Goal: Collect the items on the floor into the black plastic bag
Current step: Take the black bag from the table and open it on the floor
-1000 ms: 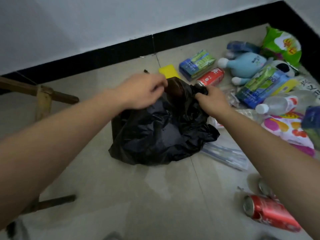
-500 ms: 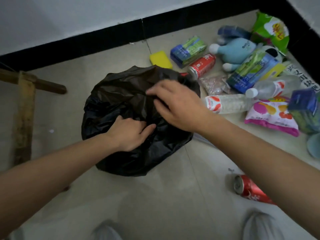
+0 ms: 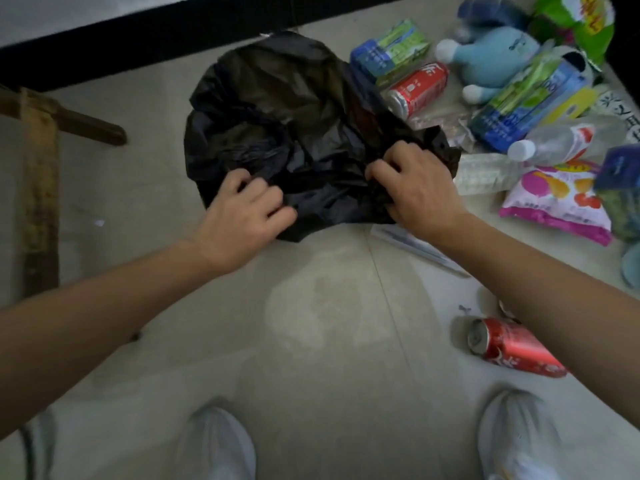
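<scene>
The black plastic bag (image 3: 294, 123) lies crumpled on the tiled floor near the wall. My left hand (image 3: 242, 213) grips its near edge on the left, and my right hand (image 3: 412, 188) grips the near edge on the right. To the right lie a red can (image 3: 417, 89), a blue plush toy (image 3: 491, 60), a blue-green pack (image 3: 391, 51), a long blue-green package (image 3: 526, 105), a clear water bottle (image 3: 568, 142), a pink snack bag (image 3: 554, 202) and a green snack bag (image 3: 581, 22). A second red can (image 3: 516, 348) lies near my right foot.
A wooden frame (image 3: 40, 188) stands on the left. A black skirting board (image 3: 138, 39) runs along the wall behind the bag. A clear plastic wrapper (image 3: 415, 244) lies under my right forearm. My two white shoes (image 3: 214, 445) are at the bottom.
Both hands have moved to the near edge of the bag and spread apart, the right one shifting to the right. The bag is pulled flatter and wider. The camera now tilts further down.
</scene>
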`<state>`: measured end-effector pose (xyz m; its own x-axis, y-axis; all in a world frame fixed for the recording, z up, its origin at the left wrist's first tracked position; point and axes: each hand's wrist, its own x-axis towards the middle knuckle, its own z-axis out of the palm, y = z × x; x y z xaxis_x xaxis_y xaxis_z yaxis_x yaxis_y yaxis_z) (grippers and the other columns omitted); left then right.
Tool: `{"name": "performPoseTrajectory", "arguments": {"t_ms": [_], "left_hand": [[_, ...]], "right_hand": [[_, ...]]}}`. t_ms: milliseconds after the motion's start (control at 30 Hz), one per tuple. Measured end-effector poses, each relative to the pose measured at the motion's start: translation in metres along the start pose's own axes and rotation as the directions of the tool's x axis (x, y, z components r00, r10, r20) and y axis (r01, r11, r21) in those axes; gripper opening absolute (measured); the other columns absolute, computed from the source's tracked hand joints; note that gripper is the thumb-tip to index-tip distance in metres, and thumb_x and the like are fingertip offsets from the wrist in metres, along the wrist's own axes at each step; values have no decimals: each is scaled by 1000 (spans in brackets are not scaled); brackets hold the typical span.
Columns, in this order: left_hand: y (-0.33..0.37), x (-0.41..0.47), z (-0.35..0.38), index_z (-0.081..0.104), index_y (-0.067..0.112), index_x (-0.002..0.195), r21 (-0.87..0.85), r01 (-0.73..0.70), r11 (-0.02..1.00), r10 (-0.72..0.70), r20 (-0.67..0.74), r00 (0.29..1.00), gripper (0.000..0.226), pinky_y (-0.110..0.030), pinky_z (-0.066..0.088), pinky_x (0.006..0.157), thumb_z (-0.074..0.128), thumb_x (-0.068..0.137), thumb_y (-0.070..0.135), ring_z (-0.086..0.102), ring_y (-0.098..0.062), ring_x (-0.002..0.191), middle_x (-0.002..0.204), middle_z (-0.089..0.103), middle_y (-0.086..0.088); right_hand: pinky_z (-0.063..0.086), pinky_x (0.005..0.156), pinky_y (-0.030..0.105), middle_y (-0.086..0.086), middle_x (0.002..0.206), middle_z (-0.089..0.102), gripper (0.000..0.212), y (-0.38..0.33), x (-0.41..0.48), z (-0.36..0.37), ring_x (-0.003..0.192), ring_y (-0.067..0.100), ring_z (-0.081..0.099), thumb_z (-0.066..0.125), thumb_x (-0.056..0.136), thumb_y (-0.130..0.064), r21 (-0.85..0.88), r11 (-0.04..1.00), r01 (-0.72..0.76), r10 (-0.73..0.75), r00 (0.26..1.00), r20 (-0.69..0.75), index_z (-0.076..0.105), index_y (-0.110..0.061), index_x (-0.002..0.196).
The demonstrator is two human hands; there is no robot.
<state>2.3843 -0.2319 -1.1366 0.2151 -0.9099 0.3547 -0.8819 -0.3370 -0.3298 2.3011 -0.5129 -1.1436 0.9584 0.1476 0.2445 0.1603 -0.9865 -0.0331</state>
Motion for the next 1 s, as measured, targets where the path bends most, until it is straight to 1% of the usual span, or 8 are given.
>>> {"name": "performPoseTrajectory", "arguments": {"t_ms": [133, 233, 333, 433, 533, 633, 833, 1000], "left_hand": [[26, -30, 5, 61, 5, 126, 23, -182, 983, 158, 396, 905, 41, -50, 33, 94, 49, 90, 20, 48, -35, 98, 102, 57, -15], [41, -39, 3, 62, 11, 128, -60, 92, 994, -26, 687, 726, 61, -40, 46, 73, 29, 94, 51, 61, -30, 86, 106, 61, -10], [36, -28, -2, 69, 12, 94, -184, 271, 945, -124, 563, 817, 47, -30, 41, 44, 32, 101, 41, 61, -30, 52, 78, 67, -8], [20, -11, -2, 65, 13, 104, -192, 324, 926, -238, 369, 898, 26, -32, 43, 43, 47, 100, 32, 64, -31, 58, 86, 68, -7], [9, 2, 5, 53, 14, 131, -173, 346, 922, -239, 447, 862, 52, -43, 55, 75, 54, 93, 48, 59, -32, 108, 122, 58, -12], [11, 6, 13, 29, 20, 151, -110, 414, 904, -238, 675, 698, 85, -54, 23, 116, 42, 86, 73, 23, -33, 145, 155, 30, -15], [27, -8, 19, 11, 10, 156, -69, 435, 898, -271, 694, 667, 111, -59, -3, 119, 34, 77, 86, -5, -29, 152, 164, 4, -16], [36, -30, 14, 7, 25, 157, -179, 485, 856, -118, 846, 520, 102, -56, 12, 120, 29, 77, 86, -14, -31, 150, 161, -24, -8]], "right_hand": [[39, 88, 46, 15, 100, 59, 49, -12, -24, 16, 93, 35, 57, 52, 82, -55, -47, 993, 108, -79, 910, 406, 69, -19, 109], [32, 102, 46, 6, 124, 61, 85, -22, -22, 8, 119, 30, 53, 13, 80, -83, 47, 999, 14, -41, 768, 639, 63, -32, 127], [44, 86, 37, 8, 113, 70, 64, -24, 1, -8, 110, 32, 63, 26, 93, -73, 299, 938, -172, 1, 867, 497, 55, -34, 135], [49, 88, 42, 13, 128, 63, 55, -25, 20, -11, 111, 38, 62, 50, 99, -45, 407, 892, -197, 63, 946, 319, 38, -28, 150], [45, 99, 48, 14, 153, 34, 81, -23, 28, -2, 129, 40, 48, 60, 92, -48, 312, 914, -260, 143, 925, 353, 19, -24, 158], [20, 117, 54, 23, 164, 2, 95, -24, 27, 11, 149, 41, 14, 61, 89, -55, 38, 954, -298, 246, 845, 475, 10, -17, 159], [23, 116, 57, 19, 155, 38, 53, -39, 27, 15, 144, 39, 33, 55, 91, -39, 10, 977, 211, -211, 977, 36, 52, -20, 140], [13, 118, 59, 16, 165, 12, 74, -33, 40, 52, 150, 42, 12, 54, 91, -43, -76, 979, 187, -109, 806, 582, 21, -34, 157]]}}
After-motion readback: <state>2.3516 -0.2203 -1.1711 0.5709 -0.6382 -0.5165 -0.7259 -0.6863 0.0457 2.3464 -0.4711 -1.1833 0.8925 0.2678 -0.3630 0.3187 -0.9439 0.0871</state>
